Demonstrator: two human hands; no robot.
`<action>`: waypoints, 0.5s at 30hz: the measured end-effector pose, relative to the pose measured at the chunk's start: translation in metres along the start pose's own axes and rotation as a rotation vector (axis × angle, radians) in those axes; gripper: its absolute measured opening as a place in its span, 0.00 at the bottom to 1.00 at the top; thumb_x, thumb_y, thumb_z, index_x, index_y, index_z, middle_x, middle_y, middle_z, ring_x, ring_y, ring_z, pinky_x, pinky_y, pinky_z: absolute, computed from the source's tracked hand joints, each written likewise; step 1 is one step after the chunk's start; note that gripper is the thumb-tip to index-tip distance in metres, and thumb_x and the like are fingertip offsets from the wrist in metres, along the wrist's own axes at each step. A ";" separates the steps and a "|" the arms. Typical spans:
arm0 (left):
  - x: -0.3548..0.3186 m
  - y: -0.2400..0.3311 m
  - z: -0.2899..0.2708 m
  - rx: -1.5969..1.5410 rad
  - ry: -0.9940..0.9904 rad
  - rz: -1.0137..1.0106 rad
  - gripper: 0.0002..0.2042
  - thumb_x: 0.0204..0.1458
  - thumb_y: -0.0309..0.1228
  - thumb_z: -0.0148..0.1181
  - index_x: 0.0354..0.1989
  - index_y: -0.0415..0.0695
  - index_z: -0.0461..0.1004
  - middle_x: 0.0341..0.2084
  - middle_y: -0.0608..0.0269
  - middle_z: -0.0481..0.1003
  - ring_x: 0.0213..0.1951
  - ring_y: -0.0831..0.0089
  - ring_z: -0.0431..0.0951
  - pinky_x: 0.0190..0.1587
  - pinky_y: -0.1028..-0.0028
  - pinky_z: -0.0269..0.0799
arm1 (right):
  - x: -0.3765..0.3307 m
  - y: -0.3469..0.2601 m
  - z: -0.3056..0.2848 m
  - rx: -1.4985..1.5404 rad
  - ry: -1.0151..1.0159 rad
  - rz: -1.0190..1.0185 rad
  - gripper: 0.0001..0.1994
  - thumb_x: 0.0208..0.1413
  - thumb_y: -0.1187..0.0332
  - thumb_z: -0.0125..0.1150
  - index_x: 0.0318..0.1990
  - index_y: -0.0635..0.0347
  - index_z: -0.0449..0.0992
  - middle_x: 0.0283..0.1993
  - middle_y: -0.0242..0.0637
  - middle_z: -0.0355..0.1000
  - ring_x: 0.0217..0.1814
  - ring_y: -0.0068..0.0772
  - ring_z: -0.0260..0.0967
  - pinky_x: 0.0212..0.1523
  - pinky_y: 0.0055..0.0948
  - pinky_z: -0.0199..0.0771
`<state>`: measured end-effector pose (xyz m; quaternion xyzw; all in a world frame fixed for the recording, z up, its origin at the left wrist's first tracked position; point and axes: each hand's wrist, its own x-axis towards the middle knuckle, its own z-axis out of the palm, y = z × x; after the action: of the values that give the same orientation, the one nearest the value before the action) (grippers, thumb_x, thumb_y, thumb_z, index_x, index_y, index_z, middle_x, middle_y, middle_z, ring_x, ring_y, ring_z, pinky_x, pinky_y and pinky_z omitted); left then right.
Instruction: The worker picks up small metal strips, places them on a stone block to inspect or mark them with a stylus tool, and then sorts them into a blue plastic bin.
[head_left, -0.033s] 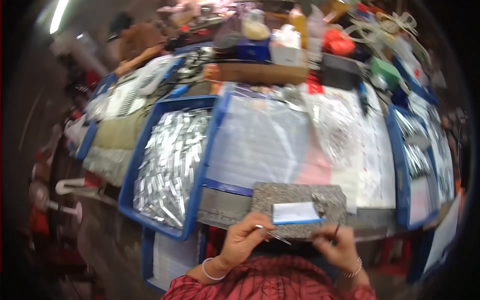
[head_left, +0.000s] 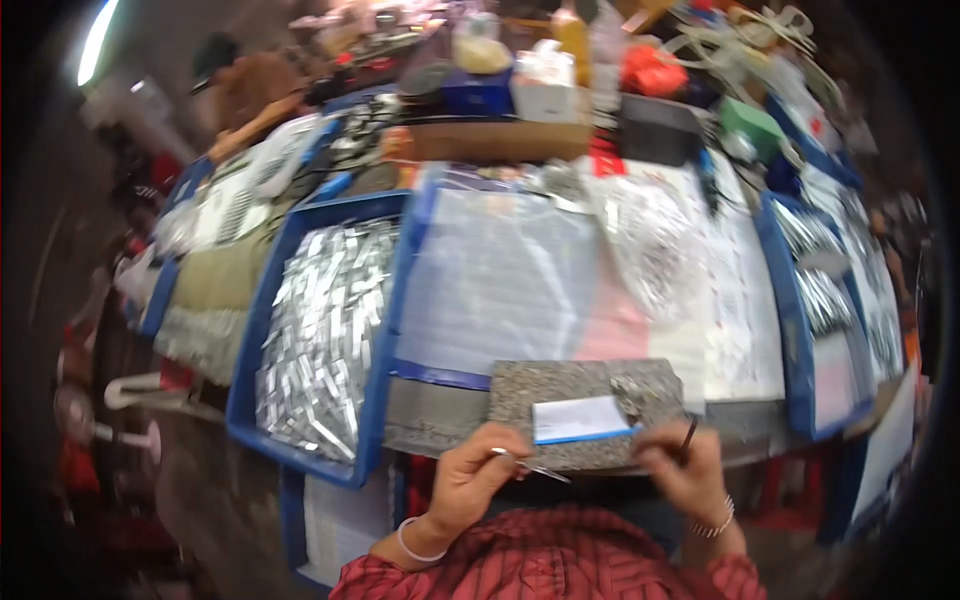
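Note:
My left hand (head_left: 468, 482), with a white band at the wrist, pinches a slim, shiny metal piece (head_left: 545, 472) that points right, just in front of a speckled stone block (head_left: 515, 385). My right hand (head_left: 692, 472), wearing a beaded bracelet, is at the block's front right corner. Its fingers are curled around a thin dark tool (head_left: 691, 432); blur hides the tool's kind. On the block lies a white pad (head_left: 577, 417) with a blue front edge. Several tiny metal bits (head_left: 630, 390) are gathered behind the pad's right end.
Left of the block, a blue tray (head_left: 240, 415) holds many flat silver pieces. A clear plastic sheet (head_left: 490, 280) and a crumpled clear bag (head_left: 655, 240) cover the table behind. Another blue tray (head_left: 800, 400) with bagged metal pieces stands right. A person (head_left: 255, 90) is at far left.
The whole view has shifted slightly, so the table things sit further left in the picture. My right hand has moved a little right, away from the block. The left hand keeps its pinch.

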<state>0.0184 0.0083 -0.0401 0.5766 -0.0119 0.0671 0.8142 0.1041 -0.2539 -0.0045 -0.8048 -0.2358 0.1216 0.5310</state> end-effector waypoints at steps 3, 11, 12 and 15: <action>0.001 -0.001 -0.005 0.027 0.043 0.009 0.05 0.59 0.19 0.51 0.38 0.33 0.74 0.36 0.55 0.73 0.32 0.74 0.75 0.37 0.78 0.72 | 0.033 0.009 -0.031 0.078 0.244 0.111 0.05 0.55 0.76 0.61 0.38 0.67 0.77 0.25 0.28 0.74 0.25 0.13 0.66 0.25 0.17 0.65; -0.007 -0.011 0.000 -0.014 0.052 -0.061 0.06 0.58 0.21 0.55 0.42 0.32 0.73 0.36 0.53 0.74 0.34 0.73 0.77 0.38 0.77 0.76 | 0.148 0.048 -0.075 -0.381 0.271 -0.158 0.05 0.52 0.73 0.59 0.34 0.66 0.74 0.30 0.48 0.76 0.31 0.49 0.74 0.33 0.37 0.71; -0.011 -0.009 -0.003 0.009 0.070 -0.068 0.06 0.58 0.20 0.55 0.42 0.32 0.73 0.37 0.54 0.75 0.35 0.74 0.77 0.38 0.77 0.76 | 0.156 0.056 -0.071 -0.374 0.259 -0.178 0.05 0.52 0.73 0.59 0.34 0.66 0.74 0.30 0.48 0.76 0.31 0.49 0.74 0.33 0.37 0.71; -0.019 -0.007 -0.009 0.066 0.068 -0.093 0.07 0.57 0.18 0.53 0.42 0.33 0.74 0.38 0.56 0.75 0.36 0.75 0.77 0.39 0.78 0.76 | 0.182 0.073 -0.058 -0.679 0.234 -0.158 0.06 0.49 0.71 0.60 0.33 0.64 0.74 0.30 0.47 0.74 0.34 0.49 0.73 0.35 0.42 0.71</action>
<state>-0.0002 0.0126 -0.0516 0.6004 0.0450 0.0489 0.7970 0.3045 -0.2318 -0.0373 -0.9230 -0.2617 -0.0980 0.2647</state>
